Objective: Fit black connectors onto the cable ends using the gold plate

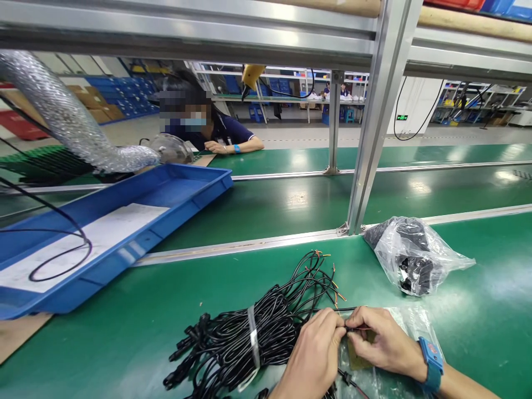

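My left hand [318, 346] and my right hand [384, 343] meet fingertip to fingertip at the near edge of the bench. Both are closed, pinching a thin black cable [347, 329]; a red wire shows beside my right fingers. Most of what lies between the fingertips is hidden. Left of my hands is a bundle of black cables [266, 327] held by a pale band, with black connectors at one end and bare orange wire ends at the other. Under my right hand are a clear plastic bag [409, 321] and a small brownish-yellow piece [357, 354].
A clear bag of black parts [415, 257] sits behind my right hand. At the left, a long blue tray [187, 191] holds white paper. A metal post [369, 127] rises from the green bench. Across it, a masked person [224, 130] leans near a silver duct [78, 111].
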A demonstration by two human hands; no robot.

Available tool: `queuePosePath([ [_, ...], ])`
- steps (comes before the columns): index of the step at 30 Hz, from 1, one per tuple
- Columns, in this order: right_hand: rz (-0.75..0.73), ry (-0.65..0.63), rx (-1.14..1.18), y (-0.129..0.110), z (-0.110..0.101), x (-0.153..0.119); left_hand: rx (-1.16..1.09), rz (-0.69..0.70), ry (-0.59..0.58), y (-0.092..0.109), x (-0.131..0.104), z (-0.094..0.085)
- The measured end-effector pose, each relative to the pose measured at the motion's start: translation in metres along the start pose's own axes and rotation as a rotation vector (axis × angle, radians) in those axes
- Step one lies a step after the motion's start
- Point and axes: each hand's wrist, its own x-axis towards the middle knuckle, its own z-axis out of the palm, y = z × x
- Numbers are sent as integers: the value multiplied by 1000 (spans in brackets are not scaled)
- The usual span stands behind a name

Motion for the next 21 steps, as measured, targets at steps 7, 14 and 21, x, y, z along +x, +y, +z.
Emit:
queuePosePath([
  [7,-5,10,14,-5,3,0,-37,-10,29,-6,-3,5],
  [14,-8,17,-32,-3,5,2,-66,-41,8,-9,-1,3],
  [21,-150,57,-316,12,0,-8,-16,-171,-12,0,3,2],
])
